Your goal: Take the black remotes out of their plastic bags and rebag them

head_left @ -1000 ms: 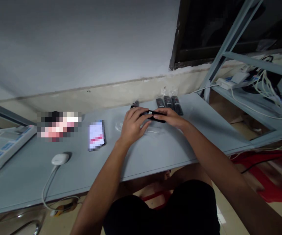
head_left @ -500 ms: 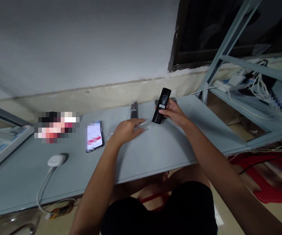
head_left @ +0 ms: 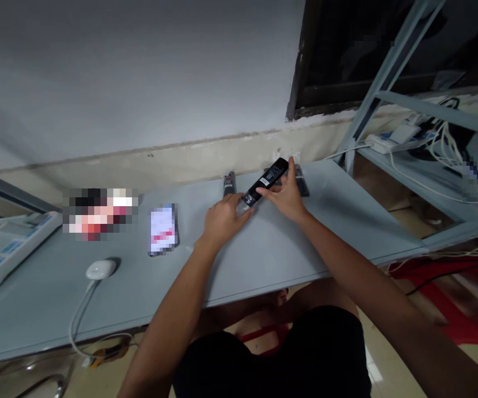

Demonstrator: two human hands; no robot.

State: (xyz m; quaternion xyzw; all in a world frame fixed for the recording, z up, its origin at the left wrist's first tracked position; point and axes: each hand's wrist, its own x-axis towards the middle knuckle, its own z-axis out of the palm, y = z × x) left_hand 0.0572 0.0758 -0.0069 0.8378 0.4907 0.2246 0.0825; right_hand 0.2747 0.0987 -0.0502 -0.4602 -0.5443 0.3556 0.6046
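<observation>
A black remote control (head_left: 269, 178) with a white label on its back is tilted above the table, held by my right hand (head_left: 285, 193) along its upper part. Its lower left end sits in the mouth of a clear plastic sleeve (head_left: 245, 203). My left hand (head_left: 225, 221) pinches that sleeve from the left. Behind my left hand, another dark remote in plastic wrap (head_left: 229, 183) lies near the wall. More dark wrapped items (head_left: 301, 185) lie behind my right hand, partly hidden by it.
A phone with a lit, blurred screen (head_left: 162, 229) lies left of my hands. Farther left are a white charging case (head_left: 100, 269) on a cable and a white power strip (head_left: 15, 251). A metal shelf with tangled cables (head_left: 442, 138) stands at right. The grey table (head_left: 264, 260) ends before my lap.
The remote has tilted and moved down to the left, and its lower end has entered the plastic sleeve. My left hand has shifted right and up, meeting it.
</observation>
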